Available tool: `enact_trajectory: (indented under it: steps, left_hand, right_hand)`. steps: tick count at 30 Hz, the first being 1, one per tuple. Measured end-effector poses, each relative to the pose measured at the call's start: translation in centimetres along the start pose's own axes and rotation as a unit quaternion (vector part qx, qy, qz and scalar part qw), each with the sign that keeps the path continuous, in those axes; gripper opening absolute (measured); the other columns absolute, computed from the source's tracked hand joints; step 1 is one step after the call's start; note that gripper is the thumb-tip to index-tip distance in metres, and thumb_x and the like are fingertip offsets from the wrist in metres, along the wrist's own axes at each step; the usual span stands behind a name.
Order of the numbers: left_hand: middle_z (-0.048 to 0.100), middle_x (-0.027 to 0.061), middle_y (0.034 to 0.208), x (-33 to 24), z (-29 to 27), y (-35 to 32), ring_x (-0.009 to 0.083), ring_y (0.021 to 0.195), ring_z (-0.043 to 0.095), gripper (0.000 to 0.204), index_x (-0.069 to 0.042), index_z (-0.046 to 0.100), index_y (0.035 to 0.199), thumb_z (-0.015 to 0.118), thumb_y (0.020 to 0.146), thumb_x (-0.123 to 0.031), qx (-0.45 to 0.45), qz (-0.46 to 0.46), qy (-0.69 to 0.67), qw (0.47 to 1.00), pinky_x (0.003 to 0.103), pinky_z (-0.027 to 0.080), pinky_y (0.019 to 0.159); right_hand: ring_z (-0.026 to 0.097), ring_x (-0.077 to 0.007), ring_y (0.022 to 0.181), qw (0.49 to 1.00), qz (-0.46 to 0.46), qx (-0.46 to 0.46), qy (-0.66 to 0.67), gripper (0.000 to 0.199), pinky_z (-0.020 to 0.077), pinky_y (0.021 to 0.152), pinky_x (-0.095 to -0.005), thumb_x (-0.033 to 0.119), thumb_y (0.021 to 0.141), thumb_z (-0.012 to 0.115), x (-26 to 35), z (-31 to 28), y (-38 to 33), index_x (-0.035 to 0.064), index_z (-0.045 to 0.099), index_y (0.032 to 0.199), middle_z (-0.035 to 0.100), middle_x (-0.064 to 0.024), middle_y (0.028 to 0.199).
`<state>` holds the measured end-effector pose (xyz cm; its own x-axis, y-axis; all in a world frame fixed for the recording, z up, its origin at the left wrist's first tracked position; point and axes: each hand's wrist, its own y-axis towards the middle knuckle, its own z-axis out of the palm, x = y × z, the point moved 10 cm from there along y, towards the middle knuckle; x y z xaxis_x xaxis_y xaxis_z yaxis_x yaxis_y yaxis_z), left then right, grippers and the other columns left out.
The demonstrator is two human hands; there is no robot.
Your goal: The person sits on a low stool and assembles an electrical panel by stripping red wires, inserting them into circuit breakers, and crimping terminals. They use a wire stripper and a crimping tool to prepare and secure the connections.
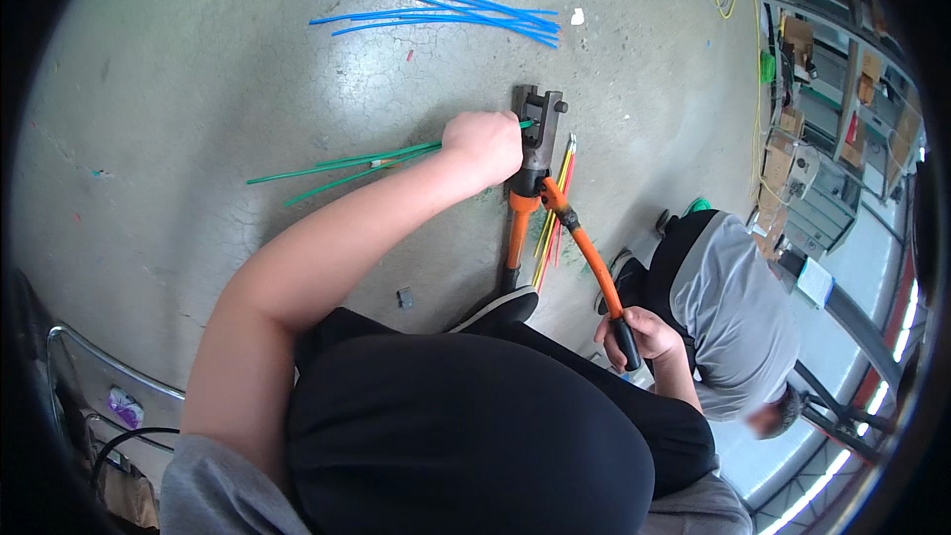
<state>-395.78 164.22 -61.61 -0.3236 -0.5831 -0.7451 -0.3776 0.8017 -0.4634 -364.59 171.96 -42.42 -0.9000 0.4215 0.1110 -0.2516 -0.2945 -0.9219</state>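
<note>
**Crimping tool on the floor, both hands at work**

The crimping tool (535, 154) — a dark metal head with two orange handles — lies on the grey concrete floor (198, 89), its head pointing to the far side. The left hand (482, 147) is closed in a fist just left of the head, gripping the end of a bundle of green wires (342, 166); one green tip pokes out of the fist toward the head of the tool. The rest of those wires trail off to the left across the floor. The right hand (639, 335) is wrapped around the black grip at the near end of the raised orange handle (591, 256), which slants out to the right. The other orange handle (516, 233) lies straight on the floor, and a dark shoe (500, 309) stands on its near end.

Thin yellow and red wires (555, 208) lie between the two handles. Farther off, a spread of blue wires (446, 15) rests on the floor, well apart from the tool. At the right — near the raised handle — another person in a grey shirt (738, 307) crouches. Shelves with boxes (822, 89) run along the far right edge.
</note>
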Motion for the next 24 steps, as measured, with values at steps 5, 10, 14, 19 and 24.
enact_trajectory:
  steps: [5,10,14,19,24]
  left_hand:
    - [0.077,0.0227,0.095,-0.4,0.1,0.7,0.039,0.088,0.077,0.026,0.001,0.07,0.101,0.056,0.091,-0.018,-0.001,0.006,0.003,1.0,0.051,0.061,0.076]
    - [0.077,0.0225,0.094,-0.4,-0.2,0.9,0.0385,0.088,0.077,0.026,-0.001,0.075,0.097,0.057,0.089,-0.018,0.012,0.003,0.023,1.0,0.05,0.061,0.076]
    - [0.079,0.0187,0.1,-0.3,-0.2,1.0,0.0343,0.092,0.078,0.025,-0.003,0.076,0.099,0.058,0.086,-0.014,0.033,-0.003,0.041,0.999,0.047,0.062,0.078]
    - [0.078,0.02,0.097,-0.6,-0.4,1.0,0.0375,0.09,0.077,0.027,-0.004,0.076,0.1,0.056,0.091,-0.02,0.016,0.007,0.033,0.999,0.049,0.061,0.079]
    - [0.078,0.0189,0.099,-1.1,-0.5,1.1,0.0369,0.092,0.077,0.028,-0.004,0.076,0.103,0.056,0.09,-0.02,0.025,0.012,0.04,0.999,0.048,0.061,0.08]
  right_hand:
    - [0.061,-0.0206,0.055,0.999,-0.032,0.007,0.021,0.069,0.0504,0.055,-0.0311,0.053,0.109,0.046,-0.4,-0.5,0.0,-0.0135,0.062,0.118,0.063,-0.0136,0.065]
    - [0.054,-0.0176,0.053,0.998,-0.06,-0.011,0.024,0.066,0.0453,0.053,-0.03,0.055,0.11,0.046,-0.6,-1.1,-0.3,-0.0085,0.064,0.11,0.058,-0.0083,0.062]
    - [0.056,-0.0168,0.056,0.998,-0.052,-0.029,-0.033,0.066,0.0456,0.056,-0.029,0.06,0.106,0.052,-0.8,-1.4,-0.4,-0.0046,0.065,0.104,0.06,-0.0074,0.063]
    - [0.06,-0.0165,0.062,0.995,-0.039,-0.029,-0.084,0.065,0.0476,0.062,-0.0286,0.061,0.104,0.057,-1.2,-1.6,0.0,-0.0036,0.067,0.105,0.064,-0.0085,0.067]
    - [0.065,-0.0159,0.073,0.986,0.0,-0.047,-0.158,0.055,0.0506,0.074,-0.028,0.049,0.108,0.055,-2.9,-2.6,1.0,-0.0043,0.068,0.11,0.069,-0.0084,0.075]
